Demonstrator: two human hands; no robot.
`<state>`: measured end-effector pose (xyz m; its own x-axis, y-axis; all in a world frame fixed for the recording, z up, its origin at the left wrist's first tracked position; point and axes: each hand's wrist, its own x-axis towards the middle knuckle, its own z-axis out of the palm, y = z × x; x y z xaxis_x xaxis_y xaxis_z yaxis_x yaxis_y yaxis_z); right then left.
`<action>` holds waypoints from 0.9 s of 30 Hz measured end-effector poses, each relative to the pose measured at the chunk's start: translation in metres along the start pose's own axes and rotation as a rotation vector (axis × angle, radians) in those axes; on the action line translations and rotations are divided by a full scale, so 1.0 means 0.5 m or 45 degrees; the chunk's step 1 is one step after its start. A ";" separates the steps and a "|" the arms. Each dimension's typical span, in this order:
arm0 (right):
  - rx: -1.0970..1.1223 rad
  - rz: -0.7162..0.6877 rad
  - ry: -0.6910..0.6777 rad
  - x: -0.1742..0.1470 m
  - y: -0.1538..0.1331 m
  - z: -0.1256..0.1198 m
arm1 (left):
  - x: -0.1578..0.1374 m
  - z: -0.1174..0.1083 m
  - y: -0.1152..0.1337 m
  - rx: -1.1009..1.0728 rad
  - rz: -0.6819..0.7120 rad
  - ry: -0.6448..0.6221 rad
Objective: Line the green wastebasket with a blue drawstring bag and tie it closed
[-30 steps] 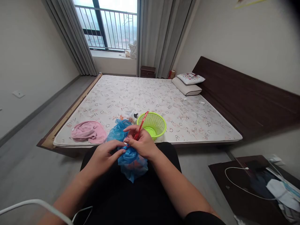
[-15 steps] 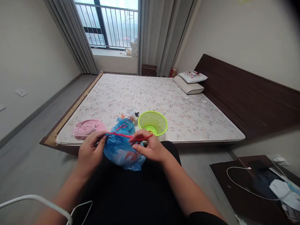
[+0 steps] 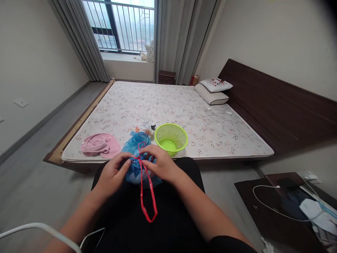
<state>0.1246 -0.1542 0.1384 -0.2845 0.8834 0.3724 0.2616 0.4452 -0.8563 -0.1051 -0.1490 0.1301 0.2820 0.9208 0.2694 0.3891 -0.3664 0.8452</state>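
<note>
A blue plastic bag point(image 3: 131, 176) with pale contents rests on my lap, its neck gathered. My left hand point(image 3: 116, 175) is closed, thumb and fingers pinching that neck from the left. From the right, my right hand point(image 3: 159, 163) pinches the red drawstring point(image 3: 152, 202) where it meets the gathered neck. A long loop of the string hangs down over my dark clothing, and a smaller loop stands up above the fingers. The fingertips partly hide the neck.
A green plastic basket point(image 3: 171, 138) stands on the mattress point(image 3: 147, 102) just beyond the bag. Left of it lies a pink cloth point(image 3: 101, 144). Crumpled wrappers point(image 3: 144, 128) lie behind the bag. A white cable point(image 3: 42, 226) crosses the lower left. A dark side table point(image 3: 259, 196) stands right.
My right hand has moved left to the bag's neck, and my left hand has shifted slightly right. The drawstring, stretched rightward before, now hangs down as a loop.
</note>
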 end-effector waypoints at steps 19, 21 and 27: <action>-0.389 -0.147 0.039 -0.016 0.012 0.011 | 0.032 -0.005 0.015 0.183 0.083 -0.110; -0.386 -0.106 -0.014 -0.017 0.010 0.009 | 0.031 -0.004 0.013 0.183 0.123 -0.011; -0.346 0.205 -0.171 -0.024 0.017 0.002 | 0.024 -0.008 -0.005 -0.281 -0.180 0.504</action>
<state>0.1293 -0.1613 0.1265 -0.3339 0.9265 0.1738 0.5443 0.3400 -0.7669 -0.1063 -0.1367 0.1328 -0.1330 0.9555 0.2633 0.1915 -0.2359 0.9527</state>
